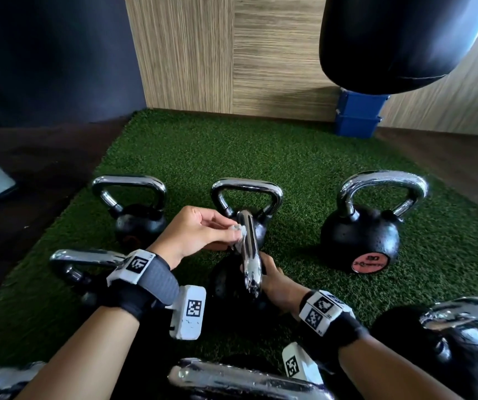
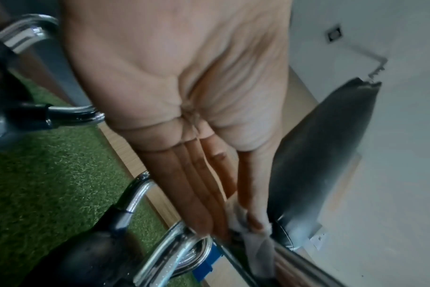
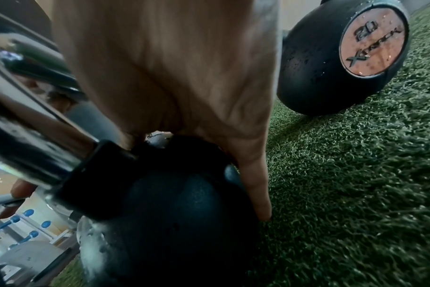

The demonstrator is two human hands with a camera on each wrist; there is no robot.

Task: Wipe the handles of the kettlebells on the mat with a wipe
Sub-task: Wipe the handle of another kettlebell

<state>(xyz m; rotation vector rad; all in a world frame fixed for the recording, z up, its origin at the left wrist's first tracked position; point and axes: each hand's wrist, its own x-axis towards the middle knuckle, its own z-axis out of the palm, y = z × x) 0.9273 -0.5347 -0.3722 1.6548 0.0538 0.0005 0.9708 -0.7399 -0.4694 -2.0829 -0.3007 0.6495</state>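
Observation:
Several black kettlebells with chrome handles stand on the green turf mat (image 1: 289,157). The nearest middle kettlebell (image 1: 232,284) shows its handle (image 1: 250,252) edge-on. My left hand (image 1: 236,228) pinches a small white wipe (image 1: 240,228) against the top of that handle. In the left wrist view the wipe (image 2: 255,240) sits crumpled between the fingertips (image 2: 204,219) and the chrome bar (image 2: 300,260). My right hand (image 1: 271,274) holds this kettlebell's black ball (image 3: 179,203) beside the handle's base, with one finger (image 3: 255,184) lying down its side.
Behind stand three more kettlebells: left (image 1: 138,223), middle (image 1: 246,192), and a larger one with a pink "20" disc (image 1: 360,241). More chrome handles crowd the near edge (image 1: 240,379) and left (image 1: 82,259). A black punching bag (image 1: 399,39) hangs above blue boxes (image 1: 359,116).

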